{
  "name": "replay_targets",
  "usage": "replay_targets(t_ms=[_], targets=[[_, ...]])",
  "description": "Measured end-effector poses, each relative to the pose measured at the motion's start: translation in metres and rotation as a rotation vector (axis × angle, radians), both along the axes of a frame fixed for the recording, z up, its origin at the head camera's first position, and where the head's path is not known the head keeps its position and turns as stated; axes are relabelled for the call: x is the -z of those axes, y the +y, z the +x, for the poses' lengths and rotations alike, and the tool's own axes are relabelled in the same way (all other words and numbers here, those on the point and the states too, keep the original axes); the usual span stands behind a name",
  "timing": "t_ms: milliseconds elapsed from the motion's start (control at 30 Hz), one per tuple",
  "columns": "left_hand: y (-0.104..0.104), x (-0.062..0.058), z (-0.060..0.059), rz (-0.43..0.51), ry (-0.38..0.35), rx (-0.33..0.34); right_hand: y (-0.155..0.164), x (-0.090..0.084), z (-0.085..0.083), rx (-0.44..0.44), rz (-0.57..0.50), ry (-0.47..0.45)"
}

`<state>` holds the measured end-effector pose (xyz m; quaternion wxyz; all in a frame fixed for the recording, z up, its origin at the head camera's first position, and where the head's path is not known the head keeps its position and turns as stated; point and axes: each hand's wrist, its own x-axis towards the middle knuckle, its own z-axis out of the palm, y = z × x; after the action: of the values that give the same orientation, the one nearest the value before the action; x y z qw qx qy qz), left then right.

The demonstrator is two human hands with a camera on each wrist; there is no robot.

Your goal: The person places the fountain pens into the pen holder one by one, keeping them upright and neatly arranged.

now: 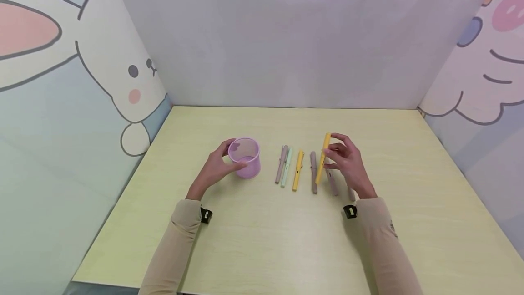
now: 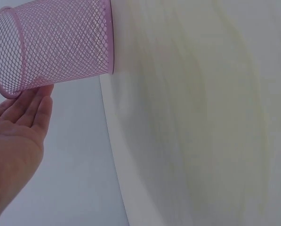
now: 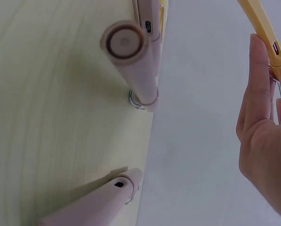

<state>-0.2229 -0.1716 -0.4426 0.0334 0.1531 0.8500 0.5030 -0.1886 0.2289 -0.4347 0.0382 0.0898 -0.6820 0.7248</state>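
Note:
My left hand (image 1: 213,169) grips a pink mesh pen cup (image 1: 250,170), thumb on the near side of its rim and fingers round the far side. The cup stands upright with its mouth up; the left wrist view shows the fingers against its mesh wall. To the right, my right hand (image 1: 351,166) pinches a yellow pen (image 1: 323,156) between thumb and fingers, raised and tilted above the pens on the table. The right wrist view shows the pen's metal clip close to the fingers.
Between the hands lie a mauve pen (image 1: 281,165), a mint green pen (image 1: 287,168), another yellow pen (image 1: 298,171) and a second mauve pen (image 1: 314,174). More mauve pens (image 1: 333,185) lie partly hidden under the right hand. Printed walls border the pale wooden table (image 1: 262,236).

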Motion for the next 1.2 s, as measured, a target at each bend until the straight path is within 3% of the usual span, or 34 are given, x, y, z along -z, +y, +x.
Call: replay_targets(t_ms=[767, 1200], targets=[[0.004, 0.001, 0.002, 0.010, 0.001, 0.000, -0.028, -0.004, -0.014, -0.018, 0.091, 0.083], [0.007, 0.001, 0.001, 0.024, 0.006, 0.011, -0.044, -0.013, -0.020, -0.055, 0.000, 0.130]])
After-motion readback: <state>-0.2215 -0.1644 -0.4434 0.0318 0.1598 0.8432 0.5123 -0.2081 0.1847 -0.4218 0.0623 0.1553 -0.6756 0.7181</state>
